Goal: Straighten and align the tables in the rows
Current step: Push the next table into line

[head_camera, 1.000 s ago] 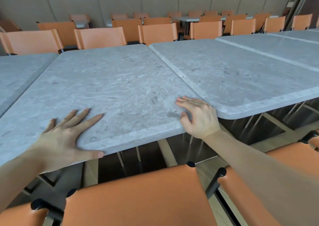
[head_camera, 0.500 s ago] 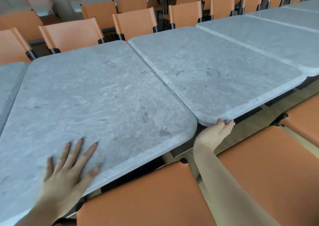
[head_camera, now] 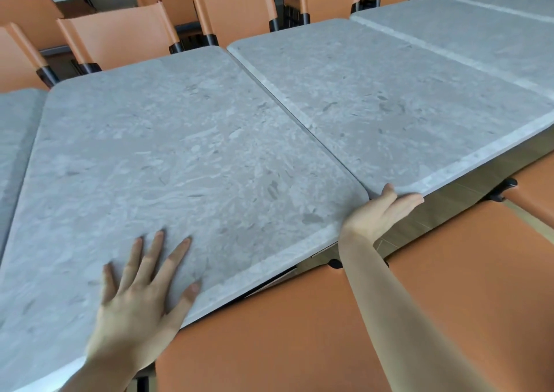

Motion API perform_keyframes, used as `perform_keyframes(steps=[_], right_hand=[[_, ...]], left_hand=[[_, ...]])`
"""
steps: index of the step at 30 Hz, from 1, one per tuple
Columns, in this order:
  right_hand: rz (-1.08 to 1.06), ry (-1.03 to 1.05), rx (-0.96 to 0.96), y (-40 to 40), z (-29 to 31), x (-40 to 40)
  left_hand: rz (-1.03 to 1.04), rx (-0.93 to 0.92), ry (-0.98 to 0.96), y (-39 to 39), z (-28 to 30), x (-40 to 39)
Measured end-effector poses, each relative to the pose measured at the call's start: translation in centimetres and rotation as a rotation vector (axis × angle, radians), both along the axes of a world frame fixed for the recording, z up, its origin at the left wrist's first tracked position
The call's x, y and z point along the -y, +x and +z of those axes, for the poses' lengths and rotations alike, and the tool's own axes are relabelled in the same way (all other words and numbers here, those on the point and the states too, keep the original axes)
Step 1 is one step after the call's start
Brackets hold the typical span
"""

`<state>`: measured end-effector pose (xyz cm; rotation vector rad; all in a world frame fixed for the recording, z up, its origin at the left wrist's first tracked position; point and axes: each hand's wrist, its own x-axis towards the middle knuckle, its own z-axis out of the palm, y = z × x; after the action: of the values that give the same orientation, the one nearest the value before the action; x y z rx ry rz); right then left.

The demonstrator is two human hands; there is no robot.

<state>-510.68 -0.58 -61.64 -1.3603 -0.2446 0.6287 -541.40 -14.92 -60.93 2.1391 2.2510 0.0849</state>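
stiff, heavy-looking stone-grey tables, best shifted by their edges
left hand (head_camera: 141,298) flat, fingers spread, on centre table (head_camera: 186,158); right hand (head_camera: 382,211) cups right-of-centre table's (head_camera: 389,107) near corner

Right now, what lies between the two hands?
In the head view, only bare grey tabletop: the near right corner of the table under the left hand. The right hand holds the neighbouring table at its near corner.
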Motion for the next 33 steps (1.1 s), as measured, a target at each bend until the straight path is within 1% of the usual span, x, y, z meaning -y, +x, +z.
perform_keyframes(steps=[3, 5, 6, 7, 9, 10, 12, 14, 16, 17, 18, 19, 20, 21, 24, 26, 29, 33], right_hand=[[0.025, -0.018, 0.037, 0.2, 0.2, 0.6], [0.057, -0.054, -0.002, 0.3, 0.1, 1.5], [0.095, -0.098, -0.085, 0.1, -0.1, 2.2], [0.168, -0.155, -0.211, -0.4, 0.0, 3.1], [0.432, -0.180, -0.491, -1.6, 0.4, 4.7], [0.544, -0.151, -0.581, -2.3, 0.6, 5.1], [0.637, -0.090, -0.646, -3.1, 1.0, 5.5], [0.670, -0.052, -0.671, -3.0, 1.3, 5.5], [0.722, -0.033, -0.693, -2.2, 1.1, 5.6], [0.748, -0.028, -0.708, -1.8, 0.9, 5.7], [0.774, -0.022, -0.721, -1.4, 0.6, 5.6], [0.800, -0.017, -0.733, -1.1, 0.4, 5.6], [0.819, -0.012, -0.750, -0.8, 0.3, 5.6], [0.834, -0.009, -0.767, -0.6, 0.4, 5.5], [0.862, -0.003, -0.793, -0.3, 0.9, 5.7], [0.879, -0.011, -0.806, 0.0, 1.0, 5.6], [0.926, -0.025, -0.797, 0.1, 0.9, 5.7], [0.922, -0.058, -0.867, 0.6, 1.1, 5.9]], left_hand=[[-0.006, -0.014, 0.009, 0.1, -0.1, 0.3], [0.001, -0.006, 0.009, 0.2, -0.1, 0.3], [0.005, 0.016, 0.026, 0.3, -0.1, 0.3], [0.011, 0.056, 0.066, 0.4, 0.1, 0.3], [0.072, 0.177, 0.222, 1.2, 0.1, 1.4], [0.160, 0.291, 0.313, 2.1, -0.2, 2.4], [0.398, 0.549, 0.448, 5.4, -1.8, 6.1], [0.721, 0.837, 0.464, 9.6, -2.7, 10.2], [1.038, 1.225, 0.473, 10.9, -2.6, 11.9], [1.207, 1.466, 0.499, 10.3, -2.4, 11.4], [1.333, 1.731, 0.483, 9.3, -2.1, 10.4], [1.327, 1.978, 0.475, 8.2, -1.7, 9.4], [1.266, 2.146, 0.519, 7.1, -1.1, 8.5], [1.185, 2.224, 0.572, 6.4, -0.6, 7.5], [1.023, 2.301, 0.607, 5.8, 0.7, 5.1], [0.982, 2.339, 0.628, 5.9, 0.7, 4.1], [1.050, 2.346, 0.661, 5.9, 0.3, 3.7], [1.100, 2.369, 0.713, 6.2, 0.4, 3.8]])
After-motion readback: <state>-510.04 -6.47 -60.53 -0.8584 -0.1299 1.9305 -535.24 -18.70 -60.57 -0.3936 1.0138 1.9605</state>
